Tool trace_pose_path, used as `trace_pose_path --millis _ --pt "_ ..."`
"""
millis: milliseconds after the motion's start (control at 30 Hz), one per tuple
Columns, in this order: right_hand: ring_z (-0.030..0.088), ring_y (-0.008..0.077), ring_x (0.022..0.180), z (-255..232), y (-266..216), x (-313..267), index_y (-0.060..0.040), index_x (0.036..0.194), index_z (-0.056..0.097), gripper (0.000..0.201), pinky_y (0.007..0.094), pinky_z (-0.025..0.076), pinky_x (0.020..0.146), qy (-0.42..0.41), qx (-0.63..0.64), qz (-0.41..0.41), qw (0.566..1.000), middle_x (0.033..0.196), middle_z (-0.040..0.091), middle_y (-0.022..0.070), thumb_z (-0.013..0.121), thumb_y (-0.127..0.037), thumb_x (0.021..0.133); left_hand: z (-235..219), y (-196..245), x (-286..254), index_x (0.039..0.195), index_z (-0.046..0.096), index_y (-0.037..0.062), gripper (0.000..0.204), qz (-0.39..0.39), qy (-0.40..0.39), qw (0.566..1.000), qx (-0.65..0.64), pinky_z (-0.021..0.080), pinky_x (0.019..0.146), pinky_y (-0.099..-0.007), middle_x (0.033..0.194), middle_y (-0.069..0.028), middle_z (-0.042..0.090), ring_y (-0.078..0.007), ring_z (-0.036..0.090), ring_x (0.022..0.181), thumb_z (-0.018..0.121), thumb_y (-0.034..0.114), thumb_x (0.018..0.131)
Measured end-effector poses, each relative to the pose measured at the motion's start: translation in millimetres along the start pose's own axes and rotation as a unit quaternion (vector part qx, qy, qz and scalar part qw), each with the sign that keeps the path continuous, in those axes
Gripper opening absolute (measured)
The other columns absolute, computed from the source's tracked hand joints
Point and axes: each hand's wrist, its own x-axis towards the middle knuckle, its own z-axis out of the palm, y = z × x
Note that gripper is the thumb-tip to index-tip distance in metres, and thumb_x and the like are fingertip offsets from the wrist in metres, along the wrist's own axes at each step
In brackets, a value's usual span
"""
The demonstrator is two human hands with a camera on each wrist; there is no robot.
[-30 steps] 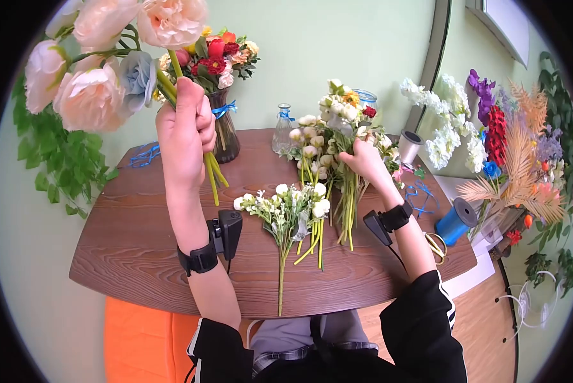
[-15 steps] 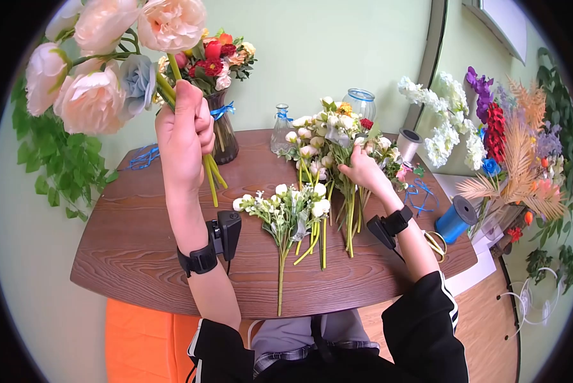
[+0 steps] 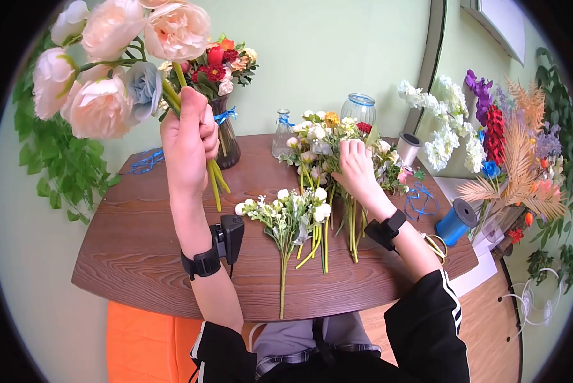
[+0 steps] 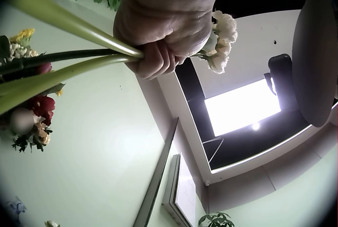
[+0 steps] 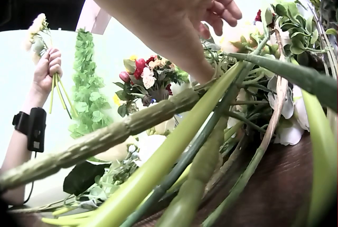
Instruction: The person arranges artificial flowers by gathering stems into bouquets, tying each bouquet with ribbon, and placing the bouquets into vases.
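My left hand (image 3: 189, 142), raised above the table's left side, grips the green stems (image 4: 79, 29) of an artificial bouquet. Large blush peonies (image 3: 98, 102) and a pale blue rose (image 3: 144, 89) top it. Over a heap of white artificial flowers (image 3: 309, 153) at the table's middle right is my right hand (image 3: 357, 167). Its fingers (image 5: 224, 10) are loosely bent with space under them, and the thumb reaches down among the stems (image 5: 195, 153). A yellow flower (image 3: 332, 119) and a red one (image 3: 364, 127) show at the heap's top. A white-flowered spray (image 3: 286, 220) lies nearer the front edge.
Behind the left hand stands a dark vase (image 3: 229, 150) of mixed flowers. A small glass bottle (image 3: 282, 134) and a glass jar (image 3: 358, 110) stand at the back. To the right are a blue ribbon spool (image 3: 456, 221), a white spool (image 3: 409, 148) and loose blue ribbon (image 3: 420, 201).
The white flowers under my right hand have sunk onto the heap, uncovering the glass jar. That hand's fingers have loosened and spread over them. My left hand keeps its grip on the bouquet.
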Motion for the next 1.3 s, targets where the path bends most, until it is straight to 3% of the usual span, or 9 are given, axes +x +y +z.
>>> trace_pose_path --millis 233,367,467,633,767,900,1000,1133,1300 --pt "0.052 0.0220 0.080 15 -12 8 -0.0064 0.079 0.054 0.016 0.0314 0.042 0.068 -0.019 0.030 -0.309 0.950 0.077 0.055 0.0069 0.055 -0.011 0.064 -1 -2 0 0.065 0.030 0.0130 0.033 0.002 -0.006 1.000 0.000 0.010 0.033 -0.0166 0.052 0.0066 0.021 -0.0006 0.016 0.040 0.037 0.036 0.088" --pt "0.060 0.0248 0.062 24 -18 15 -0.0048 0.061 0.059 0.012 0.0364 0.047 0.055 -0.219 0.052 -0.216 0.950 0.064 0.060 0.0101 0.055 -0.015 0.066 -2 -2 1 0.065 0.030 0.0129 0.033 -0.005 -0.004 1.000 -0.008 0.010 0.033 -0.0165 0.052 0.0067 0.021 -0.0006 0.016 0.039 0.037 0.036 0.088" --pt "0.060 0.0246 0.061 28 -29 19 -0.0051 0.065 0.060 0.010 0.0355 0.047 0.053 -0.248 0.013 -0.230 0.941 0.066 0.060 0.0103 0.053 -0.012 0.066 -1 1 1 0.059 0.030 0.0119 0.041 -0.009 0.003 1.000 0.008 0.014 0.034 -0.0174 0.051 0.0060 0.026 -0.0007 0.020 0.039 0.037 0.041 0.087" --pt "0.054 0.0180 0.092 37 -52 13 -0.0095 0.085 0.063 0.022 0.0361 0.029 0.082 -0.374 -0.078 -0.148 0.912 0.088 0.061 0.0044 0.052 -0.017 0.067 -3 -1 1 0.062 0.030 0.0125 0.036 -0.005 -0.002 1.000 0.000 0.011 0.033 -0.0168 0.051 0.0064 0.023 -0.0006 0.017 0.039 0.037 0.037 0.088" --pt "0.055 0.0224 0.090 39 -50 18 -0.0067 0.082 0.062 0.023 0.0400 0.031 0.082 -0.405 0.029 -0.040 0.913 0.090 0.060 0.0102 0.053 -0.020 0.066 -3 1 1 0.058 0.030 0.0122 0.040 -0.005 -0.009 1.000 0.004 0.014 0.034 -0.0174 0.050 0.0065 0.026 -0.0006 0.021 0.038 0.038 0.041 0.086" --pt "0.056 0.0317 0.078 41 -32 20 0.0005 0.083 0.057 0.037 0.0367 0.040 0.073 -0.352 0.183 0.024 0.918 0.079 0.059 0.0161 0.055 -0.032 0.067 0 1 0 0.064 0.030 0.0124 0.034 -0.007 -0.011 1.000 -0.010 0.010 0.033 -0.0167 0.052 0.0063 0.022 -0.0008 0.017 0.040 0.036 0.036 0.088" --pt "0.056 0.0229 0.081 33 -18 25 -0.0008 0.084 0.057 0.035 0.0307 0.039 0.074 -0.400 0.346 0.127 0.839 0.085 0.059 0.0141 0.055 -0.030 0.065 2 0 0 0.064 0.030 0.0122 0.034 -0.006 -0.003 1.000 0.000 0.010 0.033 -0.0167 0.052 0.0063 0.022 -0.0008 0.017 0.040 0.036 0.036 0.088" --pt "0.046 0.0136 0.061 18 -7 17 0.0006 0.092 0.052 0.028 0.0265 0.038 0.061 -0.305 0.568 0.152 0.749 0.066 0.052 0.0022 0.053 -0.024 0.077 2 0 0 0.064 0.030 0.0123 0.035 -0.005 -0.008 1.000 0.008 0.011 0.033 -0.0163 0.052 0.0064 0.022 -0.0005 0.017 0.040 0.036 0.037 0.088" --pt "0.041 0.0088 0.078 -11 7 13 -0.0018 0.102 0.048 0.029 0.0213 0.032 0.075 -0.244 0.615 0.167 0.731 0.081 0.048 -0.0014 0.048 -0.022 0.082 5 -1 0 0.064 0.031 0.0125 0.035 -0.013 -0.012 1.000 0.010 0.011 0.033 -0.0159 0.051 0.0067 0.022 -0.0002 0.018 0.039 0.036 0.037 0.088"
